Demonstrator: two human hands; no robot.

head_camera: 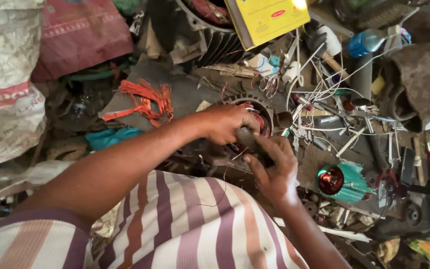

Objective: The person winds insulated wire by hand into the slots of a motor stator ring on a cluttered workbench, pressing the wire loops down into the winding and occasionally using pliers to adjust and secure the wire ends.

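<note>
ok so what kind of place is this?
Likely a small motor-rewinding repair shop. Both hands work at a round motor stator with copper windings; a teal-housed coil lies to the right, pulled orange-red wire to the left, scissors among scattered tools.

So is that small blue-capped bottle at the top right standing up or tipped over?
Tipped over. The bottle lies on its side among white wires, its length running sideways.
</note>
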